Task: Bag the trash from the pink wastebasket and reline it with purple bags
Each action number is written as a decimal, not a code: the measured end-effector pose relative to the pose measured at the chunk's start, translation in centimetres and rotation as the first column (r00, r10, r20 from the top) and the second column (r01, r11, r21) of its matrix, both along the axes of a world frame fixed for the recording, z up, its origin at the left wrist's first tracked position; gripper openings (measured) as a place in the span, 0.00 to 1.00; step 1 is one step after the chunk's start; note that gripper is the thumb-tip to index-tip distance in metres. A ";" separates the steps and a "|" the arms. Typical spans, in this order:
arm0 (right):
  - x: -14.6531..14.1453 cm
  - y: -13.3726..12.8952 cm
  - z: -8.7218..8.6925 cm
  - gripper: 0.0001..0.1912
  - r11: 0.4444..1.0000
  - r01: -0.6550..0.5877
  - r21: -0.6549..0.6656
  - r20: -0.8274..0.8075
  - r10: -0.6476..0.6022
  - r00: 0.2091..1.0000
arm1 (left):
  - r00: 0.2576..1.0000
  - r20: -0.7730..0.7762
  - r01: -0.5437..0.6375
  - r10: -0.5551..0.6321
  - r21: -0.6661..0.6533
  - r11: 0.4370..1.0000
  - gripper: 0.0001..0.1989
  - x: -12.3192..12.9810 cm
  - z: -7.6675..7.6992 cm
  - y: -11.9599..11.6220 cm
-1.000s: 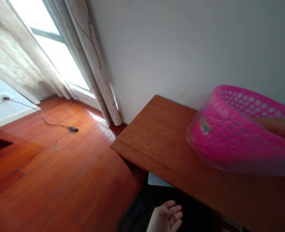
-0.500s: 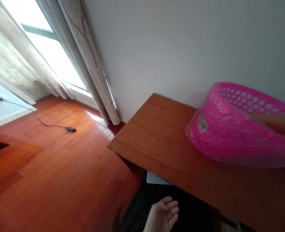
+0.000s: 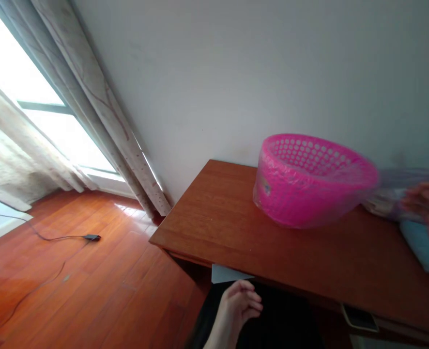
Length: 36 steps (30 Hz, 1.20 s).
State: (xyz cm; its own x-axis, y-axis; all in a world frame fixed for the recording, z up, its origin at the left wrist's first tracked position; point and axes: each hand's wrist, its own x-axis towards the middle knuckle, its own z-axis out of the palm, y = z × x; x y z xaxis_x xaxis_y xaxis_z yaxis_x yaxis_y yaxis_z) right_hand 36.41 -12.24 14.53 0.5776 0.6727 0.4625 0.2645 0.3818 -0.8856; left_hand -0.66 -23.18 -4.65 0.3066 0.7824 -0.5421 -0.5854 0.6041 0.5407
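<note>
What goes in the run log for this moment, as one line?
left hand: empty, below edge of wooden desk | right hand: blurred, at plastic bundle | pink basket: film-wrapped, on desk

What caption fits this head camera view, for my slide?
Pink basket in clear plastic on a wooden desk, right hand by a plastic bag, left hand below the edge.
</note>
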 end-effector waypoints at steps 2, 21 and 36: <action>2.1 -1.3 -4.5 0.08 0.983 -0.110 -0.149 -0.179 0.083 0.980 | 0.986 -0.159 -0.008 0.047 0.238 0.971 0.06 -0.5 2.4 1.9; 3.4 6.3 -19.0 0.06 0.905 -0.395 -0.158 -0.840 0.087 0.535 | 0.873 -0.472 0.109 0.120 0.431 0.896 0.09 3.6 4.6 7.0; 1.6 7.9 -19.1 0.12 0.838 -0.466 -0.283 -0.690 0.160 0.706 | 0.901 -0.417 0.061 0.120 0.394 0.917 0.13 2.8 3.2 8.8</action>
